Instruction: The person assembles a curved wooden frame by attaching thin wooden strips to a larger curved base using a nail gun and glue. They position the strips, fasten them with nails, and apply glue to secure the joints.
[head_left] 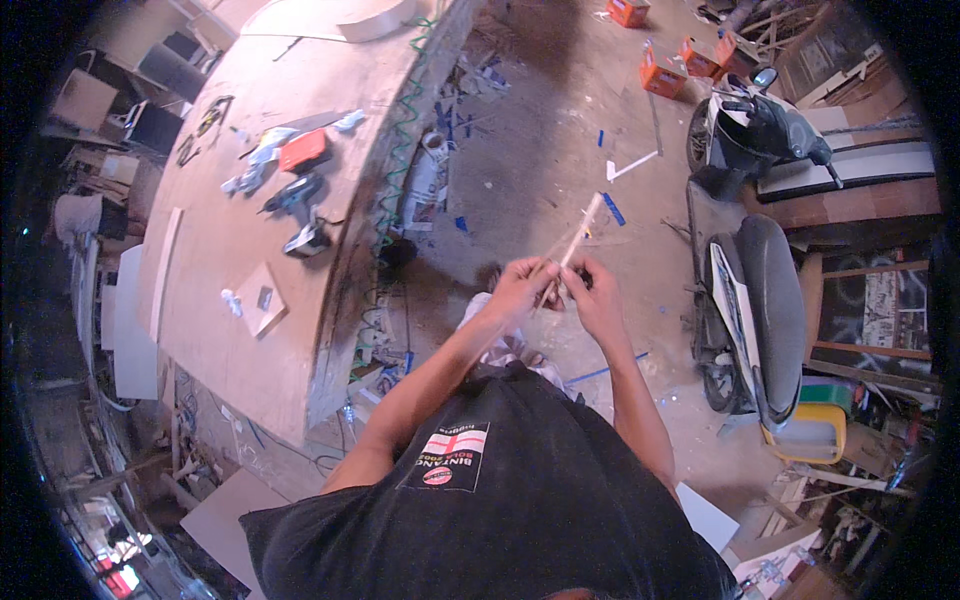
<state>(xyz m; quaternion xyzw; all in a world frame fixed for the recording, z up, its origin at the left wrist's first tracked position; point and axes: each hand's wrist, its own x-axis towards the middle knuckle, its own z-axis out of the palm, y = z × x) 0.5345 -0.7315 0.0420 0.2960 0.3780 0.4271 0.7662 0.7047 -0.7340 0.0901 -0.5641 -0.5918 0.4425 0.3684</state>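
A slim, pale strip (583, 228), which looks like wood, points up and away from my two hands in front of my body. My right hand (597, 292) is closed around its near end, thumb and fingers pinching it. Right beside it, my left hand (524, 287) is also closed, its fingertips meeting the strip's lower end. A short brownish piece shows between the fingers, too small to make out. The hands nearly touch each other.
To the left stands a large wooden workbench (215, 330) with a cordless drill (293, 197), an orange-red box (304, 151) and a square wooden piece (262, 300). A scooter (750, 270) is parked at right. Orange boxes (662, 72) and blue scraps (613, 209) lie on the floor.
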